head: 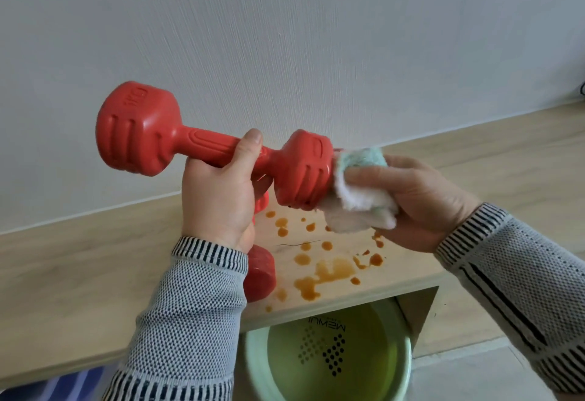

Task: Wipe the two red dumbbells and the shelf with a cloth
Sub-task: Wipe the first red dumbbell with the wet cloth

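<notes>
My left hand [218,191] grips the handle of a red dumbbell [139,128] and holds it up over the shelf, lying roughly level. My right hand [421,201] holds a folded white and mint-green cloth [357,191] pressed against the dumbbell's right end. A second red dumbbell [261,274] lies on the wooden shelf [79,261] below, mostly hidden behind my left wrist. Orange-brown liquid stains [329,269] are spattered on the shelf top under my hands.
A pale green basin [259,365] with yellowish water stands under the shelf's front edge. A white wall rises behind the shelf. Grey floor shows at the lower right, and a blue striped thing peeks in at the lower left.
</notes>
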